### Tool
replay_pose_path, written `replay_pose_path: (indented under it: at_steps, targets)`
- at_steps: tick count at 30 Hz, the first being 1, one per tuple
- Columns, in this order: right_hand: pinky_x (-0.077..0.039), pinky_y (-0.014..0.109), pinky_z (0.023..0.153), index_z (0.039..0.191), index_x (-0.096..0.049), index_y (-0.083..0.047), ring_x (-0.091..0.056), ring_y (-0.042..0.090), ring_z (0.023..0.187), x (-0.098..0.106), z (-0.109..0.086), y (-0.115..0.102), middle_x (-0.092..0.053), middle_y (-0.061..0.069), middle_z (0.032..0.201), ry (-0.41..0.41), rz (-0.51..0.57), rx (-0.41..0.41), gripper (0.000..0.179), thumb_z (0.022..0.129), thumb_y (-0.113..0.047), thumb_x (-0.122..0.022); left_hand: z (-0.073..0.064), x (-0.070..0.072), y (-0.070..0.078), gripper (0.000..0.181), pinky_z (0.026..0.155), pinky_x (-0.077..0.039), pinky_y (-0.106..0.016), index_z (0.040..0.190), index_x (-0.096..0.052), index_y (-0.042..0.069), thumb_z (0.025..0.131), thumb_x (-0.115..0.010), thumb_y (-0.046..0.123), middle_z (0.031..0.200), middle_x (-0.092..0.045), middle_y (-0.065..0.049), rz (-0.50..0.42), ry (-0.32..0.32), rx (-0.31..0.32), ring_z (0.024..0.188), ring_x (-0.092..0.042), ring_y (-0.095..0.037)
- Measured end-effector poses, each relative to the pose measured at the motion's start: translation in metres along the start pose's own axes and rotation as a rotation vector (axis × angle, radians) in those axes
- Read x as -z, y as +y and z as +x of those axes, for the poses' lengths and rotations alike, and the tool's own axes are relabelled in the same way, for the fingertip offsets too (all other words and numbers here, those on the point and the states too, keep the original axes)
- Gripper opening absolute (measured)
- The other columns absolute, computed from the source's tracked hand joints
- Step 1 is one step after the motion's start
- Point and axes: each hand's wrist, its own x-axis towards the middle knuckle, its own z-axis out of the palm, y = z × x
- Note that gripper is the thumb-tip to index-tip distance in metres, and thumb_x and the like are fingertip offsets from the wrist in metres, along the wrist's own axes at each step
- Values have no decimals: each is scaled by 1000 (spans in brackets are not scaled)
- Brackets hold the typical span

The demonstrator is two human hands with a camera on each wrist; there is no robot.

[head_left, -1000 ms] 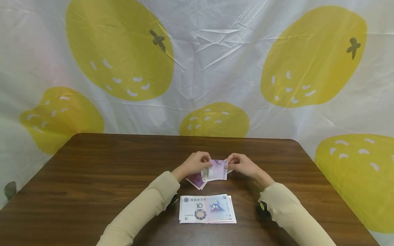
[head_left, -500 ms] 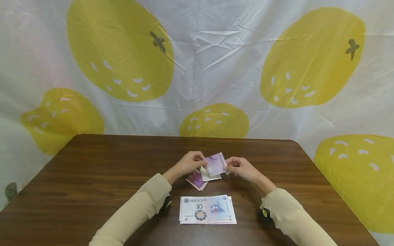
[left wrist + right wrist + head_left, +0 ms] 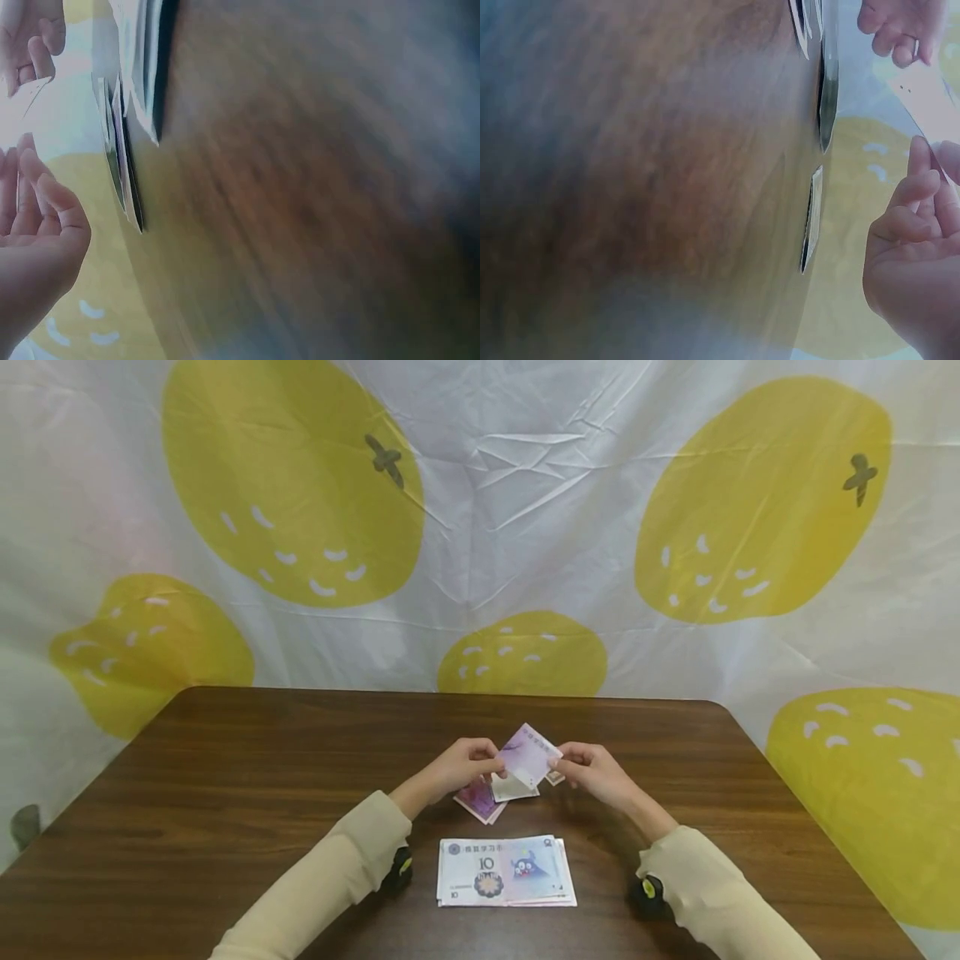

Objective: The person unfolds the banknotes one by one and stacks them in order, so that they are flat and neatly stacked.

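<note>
A purple play banknote (image 3: 529, 753) is held up at a slant between the two hands, clear of the table in both wrist views. My left hand (image 3: 459, 766) pinches its left corner between thumb and fingers. At the right corner, my right hand (image 3: 600, 774) grips it the same way. Beneath it lie a pale note (image 3: 514, 788) and some purple notes (image 3: 480, 800), partly covered in the head view. Another small note (image 3: 555, 777) shows just under the right fingertips. The right wrist view shows the held banknote (image 3: 924, 94) as a bright, overexposed sheet.
Closer to the body lies a pile of larger play notes (image 3: 501, 872), the top one marked 10. All of it rests on a dark brown wooden table (image 3: 300, 760). Behind the far edge hangs a white cloth (image 3: 465, 527) printed with yellow fruit.
The purple banknote has been lifted and turned from nearly level to a diagonal slant, uncovering the pale note below. My left hand has shifted slightly left; my right hand keeps its grip.
</note>
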Motion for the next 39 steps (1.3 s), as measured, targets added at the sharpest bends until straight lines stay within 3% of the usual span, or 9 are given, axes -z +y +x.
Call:
replay_pose_path:
  at_steps: [3, 9, 14, 17, 25, 30, 33, 39]
  targets:
    - [-34, 22, 48, 91, -57, 8, -42, 9, 54, 1, -1, -1, -52, 10, 67, -6, -28, 11, 19, 85, -10, -56, -1, 0, 1, 13, 51, -40, -28, 83, -58, 2, 86, -57, 15, 77, -62, -6, 38, -13, -23, 62, -50, -20]
    - [-35, 22, 50, 84, -59, 4, -41, 10, 54, -2, 0, 0, -46, 7, 61, -59, -99, 47, 16, 86, -11, -56, -2, 0, 5, 15, 57, -46, -38, 96, -58, 2, 83, -60, 10, 76, -57, -4, 82, 14, -113, 66, -54, -28]
    - [-36, 23, 51, 83, -59, 4, -42, 10, 54, -5, 0, 3, -45, 5, 59, -92, -110, 63, 15, 86, -11, -56, -5, -3, 9, 35, 61, -46, -30, 115, -52, 7, 81, -61, 4, 80, -56, -4, 143, 35, -241, 69, -53, -15]
    - [-36, 23, 51, 81, -58, 4, -42, 10, 54, -5, 0, 3, -44, 3, 58, -100, -124, 71, 15, 86, -10, -56, -6, -3, 10, 42, 61, -44, -26, 122, -49, 12, 82, -61, 4, 84, -56, -3, 191, 33, -281, 70, -53, -13]
    - [-36, 23, 50, 79, -58, 3, -42, 10, 53, -7, -2, 2, -49, 14, 63, -90, -125, 72, 15, 85, -12, -58, -7, -3, 11, 30, 62, -43, -27, 113, -55, 9, 83, -60, 7, 88, -54, 0, 274, 23, -364, 70, -51, -13]
    - [-35, 22, 49, 80, -59, 2, -42, 11, 53, -9, -3, 0, -48, 11, 61, -89, -132, 47, 14, 85, -12, -58, -7, -2, 11, 19, 61, -40, -24, 100, -59, 10, 81, -62, 9, 81, -50, 1, 327, 57, -423, 69, -47, -10]
    - [-36, 24, 49, 80, -59, 3, -42, 11, 55, -10, -5, -7, -50, 10, 63, -101, -127, 48, 13, 85, -9, -57, -7, -2, 12, 10, 56, -38, -24, 92, -60, 9, 82, -62, 11, 72, -49, 1, 328, 56, -432, 63, -45, -11]
    - [-35, 25, 49, 77, -56, 3, -42, 12, 55, -17, -15, -30, -50, 12, 64, -117, -119, 42, 13, 85, -6, -56, -8, -2, 15, 13, 54, -40, -23, 81, -60, 10, 87, -56, 20, 67, -56, 1, 288, 46, -323, 62, -52, -16]
